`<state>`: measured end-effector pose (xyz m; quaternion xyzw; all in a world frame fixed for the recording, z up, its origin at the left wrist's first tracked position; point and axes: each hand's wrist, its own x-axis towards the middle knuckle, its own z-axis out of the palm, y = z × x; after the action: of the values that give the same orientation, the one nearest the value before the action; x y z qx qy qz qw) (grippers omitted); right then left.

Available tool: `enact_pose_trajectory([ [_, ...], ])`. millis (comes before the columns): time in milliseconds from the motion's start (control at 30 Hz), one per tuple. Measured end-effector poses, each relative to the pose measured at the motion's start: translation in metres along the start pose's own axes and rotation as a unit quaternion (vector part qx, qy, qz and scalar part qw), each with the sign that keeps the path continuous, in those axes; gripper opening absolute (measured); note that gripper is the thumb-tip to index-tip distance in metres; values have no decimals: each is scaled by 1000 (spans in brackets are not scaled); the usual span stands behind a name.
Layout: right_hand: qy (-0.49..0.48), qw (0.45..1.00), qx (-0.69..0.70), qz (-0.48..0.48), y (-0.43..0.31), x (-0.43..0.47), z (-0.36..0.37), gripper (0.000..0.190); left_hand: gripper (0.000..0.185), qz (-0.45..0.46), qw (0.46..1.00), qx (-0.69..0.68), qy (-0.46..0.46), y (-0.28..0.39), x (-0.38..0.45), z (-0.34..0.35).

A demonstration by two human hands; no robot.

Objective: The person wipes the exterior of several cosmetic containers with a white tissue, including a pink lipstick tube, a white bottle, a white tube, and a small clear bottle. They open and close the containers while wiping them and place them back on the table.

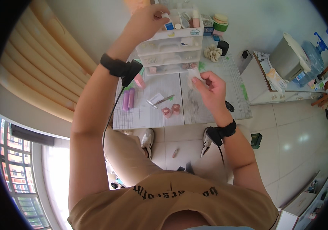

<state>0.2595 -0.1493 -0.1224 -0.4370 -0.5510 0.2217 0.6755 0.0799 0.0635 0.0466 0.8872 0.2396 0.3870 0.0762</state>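
My left hand (149, 23) reaches over the open top tray of a white plastic drawer unit (169, 46), its fingers on a small white and blue packet (168, 23); whether it grips it I cannot tell. Beside the packet stand a pink and white bottle (195, 19) and other small containers. My right hand (211, 89) pinches a thin, whitish translucent bag or wrapper (193, 77) in front of the lowest drawer. Nearer to me on the table (149, 118) lie tweezers (164, 99), a small white card (156, 98), two pink flower-shaped pieces (171, 111) and two purple tubes (128, 99).
A cream scrunchie (213, 53), a black cylinder (223, 48) and stacked round containers (220, 23) stand right of the drawers. A curtain (46, 57) hangs at the left. On the right, a side cabinet (267, 86) bears a bin and a water bottle. Cables run from both wrist straps.
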Motion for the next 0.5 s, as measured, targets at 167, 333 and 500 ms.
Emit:
enact_pose_trajectory([
  [167,5,998,52,23,-1,0,2,9,38,-102,963,-245,57,19,-40,-48],
  [333,17,988,140,66,-5,-4,8,11,28,-164,912,-371,58,48,-126,-32],
  [500,-44,967,223,119,-7,-15,14,24,31,-227,855,-466,-5,51,-185,15],
])
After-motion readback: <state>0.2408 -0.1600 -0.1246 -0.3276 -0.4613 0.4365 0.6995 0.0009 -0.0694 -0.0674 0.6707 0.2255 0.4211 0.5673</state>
